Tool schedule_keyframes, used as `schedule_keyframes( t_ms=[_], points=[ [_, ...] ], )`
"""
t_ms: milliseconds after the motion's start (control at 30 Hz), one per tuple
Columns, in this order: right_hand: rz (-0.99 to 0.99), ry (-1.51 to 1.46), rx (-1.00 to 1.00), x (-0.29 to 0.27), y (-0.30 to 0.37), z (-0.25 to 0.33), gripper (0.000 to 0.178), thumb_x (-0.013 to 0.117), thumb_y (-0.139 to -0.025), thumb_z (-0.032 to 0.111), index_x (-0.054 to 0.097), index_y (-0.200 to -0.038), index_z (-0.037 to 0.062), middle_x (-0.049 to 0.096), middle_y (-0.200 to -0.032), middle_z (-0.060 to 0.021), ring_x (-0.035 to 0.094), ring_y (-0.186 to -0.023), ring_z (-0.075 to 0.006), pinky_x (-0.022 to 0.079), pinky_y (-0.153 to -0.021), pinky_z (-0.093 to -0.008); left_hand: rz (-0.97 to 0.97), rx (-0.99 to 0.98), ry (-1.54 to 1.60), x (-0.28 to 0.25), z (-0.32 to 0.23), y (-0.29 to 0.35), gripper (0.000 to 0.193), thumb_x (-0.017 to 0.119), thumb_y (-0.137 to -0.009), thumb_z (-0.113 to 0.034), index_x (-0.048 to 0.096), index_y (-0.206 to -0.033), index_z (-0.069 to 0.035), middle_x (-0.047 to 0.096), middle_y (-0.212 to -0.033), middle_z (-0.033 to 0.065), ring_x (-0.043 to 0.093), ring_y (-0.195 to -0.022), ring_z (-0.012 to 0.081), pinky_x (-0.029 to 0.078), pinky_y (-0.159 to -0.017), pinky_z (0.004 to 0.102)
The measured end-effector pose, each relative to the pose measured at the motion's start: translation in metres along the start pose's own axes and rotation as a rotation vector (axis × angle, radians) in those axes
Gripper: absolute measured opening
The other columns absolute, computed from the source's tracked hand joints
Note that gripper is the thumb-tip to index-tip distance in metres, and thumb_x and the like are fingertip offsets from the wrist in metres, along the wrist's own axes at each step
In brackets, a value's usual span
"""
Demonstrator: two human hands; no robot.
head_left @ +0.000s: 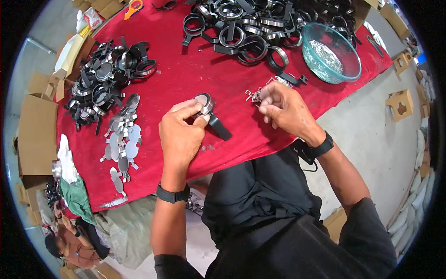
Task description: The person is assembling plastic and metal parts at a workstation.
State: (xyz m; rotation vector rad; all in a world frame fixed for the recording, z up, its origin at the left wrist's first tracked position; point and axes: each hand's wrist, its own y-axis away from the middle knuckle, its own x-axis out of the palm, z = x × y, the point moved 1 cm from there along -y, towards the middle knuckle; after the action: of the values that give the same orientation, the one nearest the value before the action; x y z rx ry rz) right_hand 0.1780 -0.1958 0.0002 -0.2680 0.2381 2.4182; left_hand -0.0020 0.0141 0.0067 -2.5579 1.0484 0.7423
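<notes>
Held between the thumb and fingers of my left hand (pixel 181 132) is a metal ring with a black handle (pixel 219 127). A pale round disc shows inside the ring, and the handle slants down to the right. My right hand (pixel 291 111) is over the table's right side, its thumb and fingertips drawn together. Whatever they pinch, if anything, is too small to tell. Beside those fingertips lie small bent metal wire clips (pixel 252 96). Left of my left hand are several flat metal discs with tabs (pixel 132 148), loosely overlapping.
A red cloth (pixel 172 60) covers the table. Black-handled rings form a pile (pixel 104 79) at left and a bigger heap (pixel 248 28) at the back. A teal bowl (pixel 351 74) contains small metal pieces. Cardboard boxes (pixel 37 135) stand left; another person (pixel 76 246) is lower left.
</notes>
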Motion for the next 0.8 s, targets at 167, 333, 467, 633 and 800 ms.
schedule_keyframes(
  t_ms=[167,333,467,633,800],
  points=[
    [0.142,-0.202,0.085,0.017,-0.009,0.000,0.012,0.068,-0.103,0.004,0.075,-0.111,-0.0019,0.070,-0.084,-0.0022,0.067,-0.071,-0.0096,0.055,-0.060,-0.0268,0.038,0.024,-0.018,-0.005,0.003,0.000,0.037,0.085,-0.085,-0.002,0.082,-0.121,0.004,0.077,-0.131,0.0223,0.073,-0.123,0.0286,0.055,-0.110,0.0379],
    [0.138,-0.229,0.040,0.039,-0.020,0.005,0.019,0.064,-0.101,0.001,0.079,-0.114,-0.0007,0.071,-0.085,-0.0041,0.065,-0.069,-0.0108,0.055,-0.062,-0.0289,0.058,-0.026,0.006,-0.004,-0.001,0.000,0.037,0.084,-0.085,-0.001,0.082,-0.121,0.004,0.077,-0.131,0.0221,0.074,-0.123,0.0282,0.055,-0.110,0.0376],
    [0.059,-0.137,-0.169,0.062,-0.032,0.002,0.023,0.063,-0.098,-0.001,0.081,-0.113,-0.0012,0.073,-0.086,-0.0067,0.066,-0.070,-0.0143,0.056,-0.067,-0.0333,0.062,0.039,-0.071,-0.005,-0.004,0.001,0.036,0.083,-0.087,-0.001,0.081,-0.122,0.004,0.076,-0.133,0.0224,0.074,-0.121,0.0276,0.056,-0.108,0.0367],
    [0.097,-0.249,-0.065,0.080,-0.042,-0.004,0.022,0.065,-0.099,0.003,0.080,-0.114,-0.0028,0.075,-0.084,-0.0077,0.068,-0.074,-0.0142,0.057,-0.069,-0.0337,0.023,0.074,-0.088,0.000,0.003,0.002,0.035,0.082,-0.088,-0.001,0.081,-0.122,0.005,0.076,-0.132,0.0224,0.075,-0.118,0.0268,0.058,-0.105,0.0357],
    [0.115,-0.301,-0.017,0.081,-0.044,-0.010,0.021,0.067,-0.099,0.002,0.080,-0.115,-0.0031,0.074,-0.083,-0.0077,0.067,-0.074,-0.0126,0.057,-0.067,-0.0321,0.002,0.051,-0.112,0.002,0.000,0.002,0.035,0.081,-0.087,-0.001,0.082,-0.122,0.004,0.076,-0.131,0.0228,0.076,-0.115,0.0264,0.059,-0.103,0.0355]
  ],
)
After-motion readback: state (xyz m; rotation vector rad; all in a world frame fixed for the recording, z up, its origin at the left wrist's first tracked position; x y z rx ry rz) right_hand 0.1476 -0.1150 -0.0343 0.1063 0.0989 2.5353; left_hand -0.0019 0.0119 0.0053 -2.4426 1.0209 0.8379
